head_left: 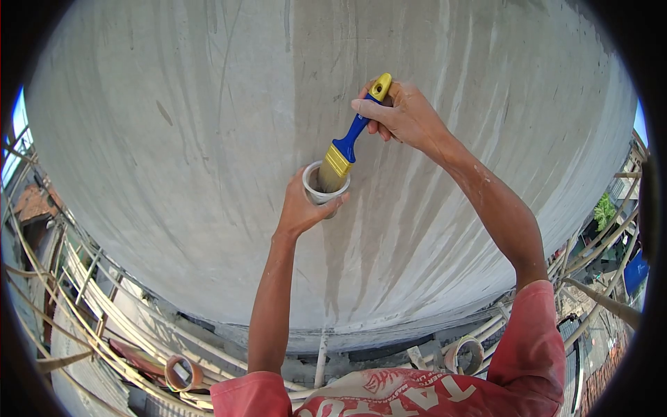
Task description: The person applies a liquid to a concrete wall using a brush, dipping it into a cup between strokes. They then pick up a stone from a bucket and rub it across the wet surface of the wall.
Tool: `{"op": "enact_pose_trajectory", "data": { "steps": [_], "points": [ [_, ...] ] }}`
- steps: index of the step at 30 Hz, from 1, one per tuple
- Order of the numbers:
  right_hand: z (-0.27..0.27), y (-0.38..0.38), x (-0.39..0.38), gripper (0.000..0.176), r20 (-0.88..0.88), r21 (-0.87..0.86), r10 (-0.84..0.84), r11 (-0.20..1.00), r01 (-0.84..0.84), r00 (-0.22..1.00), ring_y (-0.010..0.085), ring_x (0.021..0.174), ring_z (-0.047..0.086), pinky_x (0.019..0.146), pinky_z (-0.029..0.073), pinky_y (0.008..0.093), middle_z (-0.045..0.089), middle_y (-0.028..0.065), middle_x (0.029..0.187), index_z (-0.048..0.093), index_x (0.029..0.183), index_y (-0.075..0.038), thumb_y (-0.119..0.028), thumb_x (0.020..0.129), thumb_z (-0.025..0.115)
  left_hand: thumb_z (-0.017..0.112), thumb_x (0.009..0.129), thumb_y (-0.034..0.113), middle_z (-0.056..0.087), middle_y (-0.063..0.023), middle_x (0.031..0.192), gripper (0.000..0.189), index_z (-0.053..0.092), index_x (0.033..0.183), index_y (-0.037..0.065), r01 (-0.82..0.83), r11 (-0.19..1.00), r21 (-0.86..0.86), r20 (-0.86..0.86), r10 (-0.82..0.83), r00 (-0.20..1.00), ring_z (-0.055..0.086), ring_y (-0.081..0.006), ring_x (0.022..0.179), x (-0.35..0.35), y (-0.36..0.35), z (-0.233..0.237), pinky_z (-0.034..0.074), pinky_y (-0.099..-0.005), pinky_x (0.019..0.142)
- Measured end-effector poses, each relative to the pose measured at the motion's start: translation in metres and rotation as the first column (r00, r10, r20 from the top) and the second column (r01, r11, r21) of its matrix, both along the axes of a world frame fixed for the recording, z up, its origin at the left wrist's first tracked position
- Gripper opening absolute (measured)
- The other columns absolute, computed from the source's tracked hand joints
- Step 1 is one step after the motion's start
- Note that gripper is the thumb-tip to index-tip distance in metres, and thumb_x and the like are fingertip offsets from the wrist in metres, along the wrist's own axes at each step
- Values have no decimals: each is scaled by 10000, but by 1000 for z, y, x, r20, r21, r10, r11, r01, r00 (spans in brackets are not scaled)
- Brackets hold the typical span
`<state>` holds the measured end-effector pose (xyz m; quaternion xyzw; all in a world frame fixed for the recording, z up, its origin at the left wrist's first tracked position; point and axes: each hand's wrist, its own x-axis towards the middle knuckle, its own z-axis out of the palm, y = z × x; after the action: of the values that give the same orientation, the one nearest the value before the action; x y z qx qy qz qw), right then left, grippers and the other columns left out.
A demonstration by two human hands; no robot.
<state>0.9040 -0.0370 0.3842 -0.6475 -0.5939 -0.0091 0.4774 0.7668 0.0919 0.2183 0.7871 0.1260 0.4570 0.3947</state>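
Observation:
My left hand is wrapped round a small whitish cup, holding it upright in front of the wall. My right hand grips a paintbrush near the top of its blue and yellow handle. The brush slants down to the left, its bristles dipping into the cup's mouth. How much the cup holds is hidden by the bristles and the rim. Behind both hands rises a grey plastered wall, with a darker, wet-looking area and long streaks running down it.
Bamboo poles form scaffolding at the lower left, with more poles at the right. Below the wall's lower edge are an orange-brown round pipe or container and a pale round one. Rooftops and a green tree show beyond.

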Motion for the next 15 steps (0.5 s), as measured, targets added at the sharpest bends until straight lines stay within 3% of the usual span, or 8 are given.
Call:
{"op": "enact_pose_trajectory", "data": {
  "steps": [2,7,10,13,15],
  "points": [
    [-3,-7,-1,299,-53,17,-7,1000,8,999,41,450,505,411,389,169,555,0,563,592,955,-86,-366,856,635,829,590,316,611,-138,1017,658,568,1099,-9,43,995,-88,13,-42,999,600,-239,951,-3,-3,2,465,-350,852],
    [5,-15,15,273,-171,-125,-63,991,41,983,52,425,515,394,388,180,573,13,553,611,866,-63,-329,832,666,827,594,300,615,-139,1011,628,583,1081,-14,17,999,-40,-5,-17,1000,604,-235,947,-3,-2,3,468,-349,844],
    [17,-20,30,257,-257,-226,15,971,-75,966,69,426,527,389,389,192,586,27,557,629,835,-51,-302,813,682,828,596,303,623,-130,1019,648,573,1103,-10,15,1000,-16,-5,-15,1000,606,-224,956,-1,-1,3,466,-344,853],
    [37,-26,33,212,-154,-366,20,927,-76,988,85,452,556,426,418,211,603,37,562,650,820,-49,-260,806,670,832,592,313,629,-124,1031,683,558,1129,-7,41,998,-42,-21,-42,999,607,-215,970,-4,-2,7,463,-340,865],
    [52,-25,41,269,73,-626,124,778,-52,990,88,439,521,424,404,205,604,33,592,656,881,-36,-285,784,691,834,587,313,629,-125,1032,684,560,1126,-8,54,997,-62,-18,-55,998,606,-215,973,-4,-1,8,462,-340,867]
  ]
}}
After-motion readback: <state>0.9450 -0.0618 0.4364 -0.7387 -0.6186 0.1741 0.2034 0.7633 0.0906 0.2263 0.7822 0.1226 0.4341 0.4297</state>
